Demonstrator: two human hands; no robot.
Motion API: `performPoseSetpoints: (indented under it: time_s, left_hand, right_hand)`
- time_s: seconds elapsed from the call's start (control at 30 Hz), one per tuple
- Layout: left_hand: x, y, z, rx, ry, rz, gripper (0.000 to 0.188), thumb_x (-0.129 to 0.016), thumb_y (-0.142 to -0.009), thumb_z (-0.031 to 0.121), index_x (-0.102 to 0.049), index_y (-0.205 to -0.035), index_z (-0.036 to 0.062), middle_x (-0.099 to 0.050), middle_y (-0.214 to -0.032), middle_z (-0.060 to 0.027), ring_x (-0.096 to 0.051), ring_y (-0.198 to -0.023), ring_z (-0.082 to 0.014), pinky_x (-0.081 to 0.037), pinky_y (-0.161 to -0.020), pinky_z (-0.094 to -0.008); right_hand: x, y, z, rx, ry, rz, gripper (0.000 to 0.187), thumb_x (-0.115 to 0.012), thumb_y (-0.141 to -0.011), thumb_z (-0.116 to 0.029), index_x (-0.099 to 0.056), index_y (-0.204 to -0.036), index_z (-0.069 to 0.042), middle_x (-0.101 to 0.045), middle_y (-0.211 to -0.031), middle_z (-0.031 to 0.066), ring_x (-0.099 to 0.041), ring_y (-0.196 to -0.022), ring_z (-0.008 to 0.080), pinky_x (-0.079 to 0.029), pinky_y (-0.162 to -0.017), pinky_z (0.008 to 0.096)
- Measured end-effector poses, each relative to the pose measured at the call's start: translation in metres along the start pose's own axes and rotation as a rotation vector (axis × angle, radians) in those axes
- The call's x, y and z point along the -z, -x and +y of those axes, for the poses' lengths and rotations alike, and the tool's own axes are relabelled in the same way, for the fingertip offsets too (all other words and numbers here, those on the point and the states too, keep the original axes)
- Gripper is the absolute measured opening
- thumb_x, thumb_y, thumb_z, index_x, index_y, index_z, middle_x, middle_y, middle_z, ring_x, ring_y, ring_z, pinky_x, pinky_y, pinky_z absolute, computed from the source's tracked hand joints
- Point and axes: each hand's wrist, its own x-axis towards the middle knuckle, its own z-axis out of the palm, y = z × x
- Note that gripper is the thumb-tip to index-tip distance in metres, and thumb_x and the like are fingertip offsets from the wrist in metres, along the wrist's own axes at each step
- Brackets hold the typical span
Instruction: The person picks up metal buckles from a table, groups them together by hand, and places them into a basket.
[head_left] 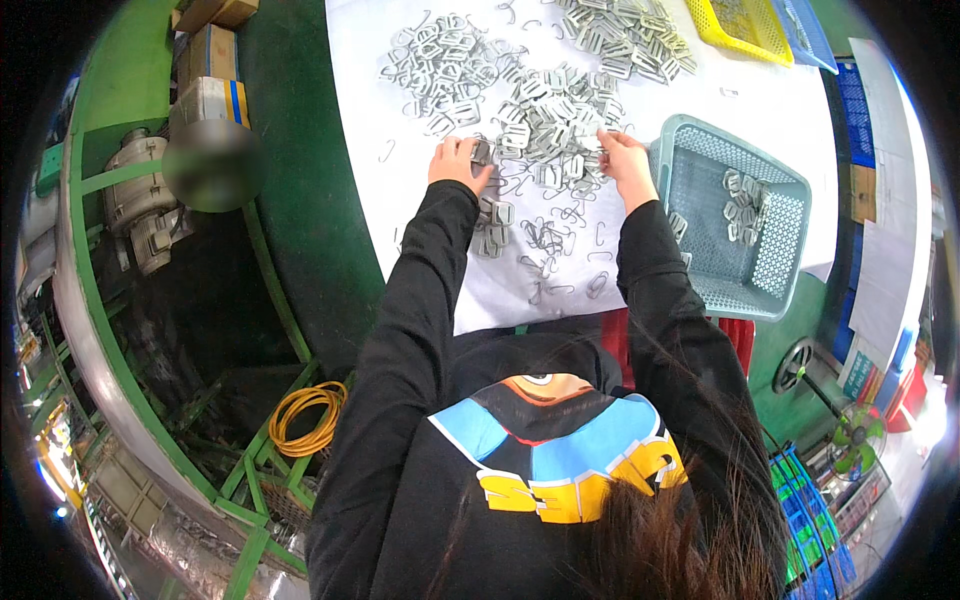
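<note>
My left hand [456,165] is curled round a small stack of dark-looking metal buckles [481,153] at the left side of the main pile. Just below it on the white tabletop [420,280] lies a group of metal buckles [494,228]. Over the right edge of the main pile of metal buckles [548,115], my right hand [627,165] has its thumb and fingers pinched on a buckle, partly hidden by the fingers. Loose bent wire pieces [545,240] are scattered between my forearms.
A grey-green plastic basket [735,290] with several buckles in it stands right of my right hand. Two more heaps [437,65] [630,35] lie farther back. A yellow basket [745,45] and a blue basket [808,40] sit at the far right.
</note>
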Motion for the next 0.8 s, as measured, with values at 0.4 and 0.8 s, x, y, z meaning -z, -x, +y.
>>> performPoseSetpoints:
  time_s: [0.4, 0.8]
  left_hand:
    - [0.0, -0.04, 0.003, 0.162, -0.071, -0.487, 0.048, -0.06, -0.064, 0.029, -0.042, -0.099, 0.0015, -0.053, -0.083, -0.0206, -0.055, -0.075, -0.0327, -0.045, -0.065, -0.0382]
    - [0.01, -0.001, -0.043, 0.589, 0.901, -0.216, 0.018, -0.064, -0.067, 0.019, -0.062, -0.074, 0.0021, -0.057, -0.064, -0.0026, -0.052, -0.057, -0.0111, -0.04, -0.057, -0.0207]
  right_hand:
    - [0.007, 0.044, -0.017, 0.09, 0.148, -0.056, 0.02, -0.058, -0.074, -0.017, -0.054, -0.085, -0.001, -0.052, -0.06, 0.0007, -0.047, -0.049, 0.0068, -0.039, -0.044, 0.0205]
    - [-0.003, 0.117, 0.02, -0.112, -0.177, -0.441, 0.012, -0.054, -0.076, -0.014, -0.053, -0.08, -0.002, -0.051, -0.067, -0.0005, -0.049, -0.056, 0.0073, -0.04, -0.047, 0.0215]
